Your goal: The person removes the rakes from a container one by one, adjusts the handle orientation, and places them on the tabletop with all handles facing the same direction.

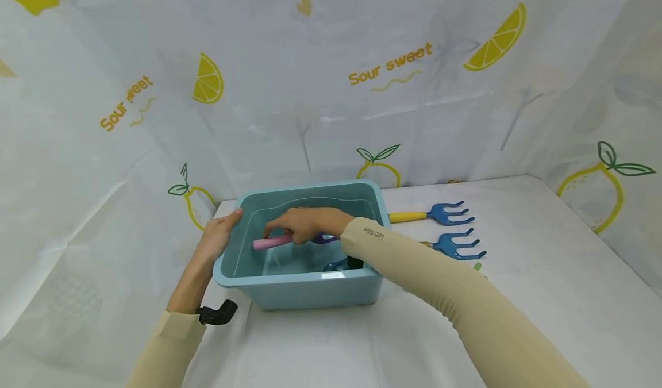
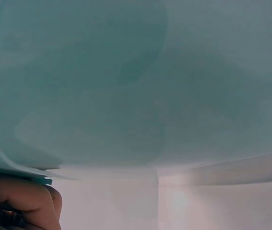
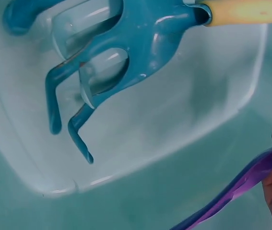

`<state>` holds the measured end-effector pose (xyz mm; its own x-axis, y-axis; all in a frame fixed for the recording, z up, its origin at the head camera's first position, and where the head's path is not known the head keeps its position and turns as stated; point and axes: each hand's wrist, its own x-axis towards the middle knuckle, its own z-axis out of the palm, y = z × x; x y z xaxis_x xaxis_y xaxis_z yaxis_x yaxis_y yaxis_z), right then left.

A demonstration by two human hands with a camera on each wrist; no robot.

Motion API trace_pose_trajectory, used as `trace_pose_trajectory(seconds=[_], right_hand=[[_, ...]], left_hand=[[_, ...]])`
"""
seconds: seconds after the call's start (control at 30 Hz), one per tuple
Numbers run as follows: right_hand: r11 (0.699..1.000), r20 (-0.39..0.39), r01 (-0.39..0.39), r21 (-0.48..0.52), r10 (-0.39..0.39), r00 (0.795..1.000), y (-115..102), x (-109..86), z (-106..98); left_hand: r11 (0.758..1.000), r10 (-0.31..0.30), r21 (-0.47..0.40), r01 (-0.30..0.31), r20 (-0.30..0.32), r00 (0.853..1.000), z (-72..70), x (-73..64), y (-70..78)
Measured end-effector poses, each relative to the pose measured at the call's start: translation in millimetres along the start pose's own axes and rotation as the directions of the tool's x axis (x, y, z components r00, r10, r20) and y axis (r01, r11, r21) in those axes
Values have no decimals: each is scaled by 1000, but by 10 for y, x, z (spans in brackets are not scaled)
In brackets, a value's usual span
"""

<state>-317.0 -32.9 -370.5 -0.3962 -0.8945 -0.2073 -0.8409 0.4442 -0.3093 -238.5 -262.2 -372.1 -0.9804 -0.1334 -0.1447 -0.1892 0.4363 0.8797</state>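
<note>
Presently, purple tool with smooth, cylindrical pink handle (image 1: 270, 242) is being held inside glossy, round-cornered teal plastic basin (image 1: 310, 294), right hand (image 1: 302, 224) clamping it. Left hand (image 1: 216, 237), apart from right, is gripping basin's left rim, thumb over lip. Shiny blue bent-tined fork with yellow handle (image 3: 150, 43) is lying on basin floor. Outside, two blue claw-shaped forks (image 1: 446, 213) are resting on smooth white tabletop (image 1: 310, 348); wrinkled lemon-print sheet (image 1: 274, 118) is hanging behind.
</note>
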Motion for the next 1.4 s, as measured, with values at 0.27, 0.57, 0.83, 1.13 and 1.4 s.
trace_pose_trajectory(seconds=[0.27,0.57,0.83,1.13,1.4], right_hand=[[1000,-8,0,2,0,1000,-11,-28,-57],[999,-14,22,24,-22,1000,-31,-43,-112],[997,-41,15,72,-12,999,4,-112,-224],[999,-53,25,45,-22,998,12,-164,-335],[999,-61,34,1,-34,998,-31,-241,-458]], left_hand=[[1000,-8,-20,8,13,1000,-6,25,-25],[1000,-6,-18,6,11,1000,-22,24,-21],[1000,17,-22,-16,17,1000,-2,30,12],[1000,3,-4,-3,7,1000,-14,23,0],[1000,3,-6,-3,-4,1000,-14,31,-36]])
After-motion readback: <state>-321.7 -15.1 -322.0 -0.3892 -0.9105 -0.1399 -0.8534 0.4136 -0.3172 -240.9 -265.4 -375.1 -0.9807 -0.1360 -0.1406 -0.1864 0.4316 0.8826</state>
